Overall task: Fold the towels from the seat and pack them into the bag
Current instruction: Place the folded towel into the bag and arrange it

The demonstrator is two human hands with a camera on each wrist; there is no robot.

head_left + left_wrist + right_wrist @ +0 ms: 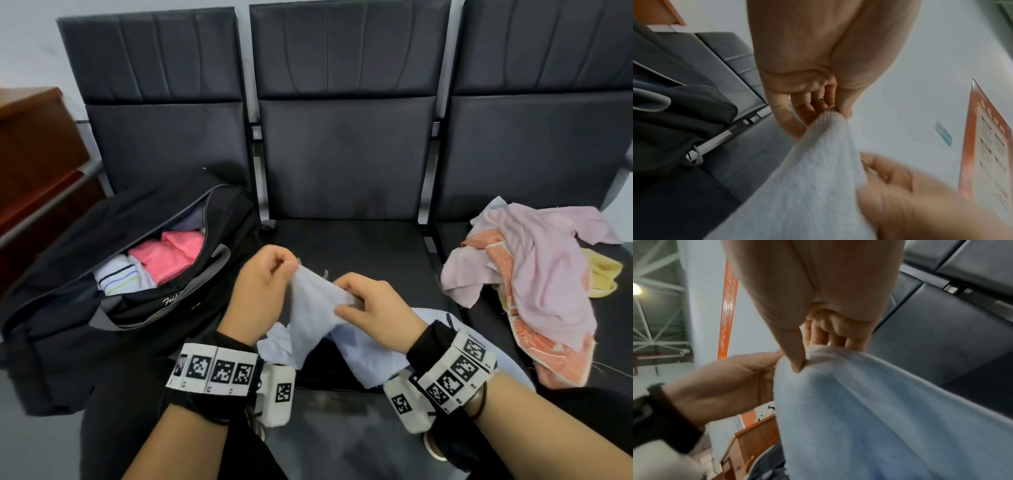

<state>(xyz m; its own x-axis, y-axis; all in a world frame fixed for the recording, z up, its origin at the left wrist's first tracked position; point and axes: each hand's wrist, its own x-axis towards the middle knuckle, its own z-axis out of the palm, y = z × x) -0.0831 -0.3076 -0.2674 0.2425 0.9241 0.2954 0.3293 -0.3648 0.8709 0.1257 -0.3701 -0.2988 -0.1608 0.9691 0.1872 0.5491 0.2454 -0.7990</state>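
Note:
A light blue towel (317, 308) hangs between both hands above the middle seat (346, 246). My left hand (265, 274) pinches its upper corner between thumb and fingers, seen close in the left wrist view (824, 113). My right hand (363, 298) pinches the edge a little lower and to the right, with the thumb pressed into the cloth (797, 363). The rest of the towel (879, 418) drapes down onto the seat's front. The black bag (113, 274) lies unzipped on the left seat with folded pink and white towels (164, 257) inside.
A loose pile of pink, orange and yellow towels (534, 274) lies on the right seat. Three dark seat backs (346, 102) stand behind. A brown wooden cabinet (30, 154) is at the far left. An orange-framed notice (986, 154) hangs on the wall.

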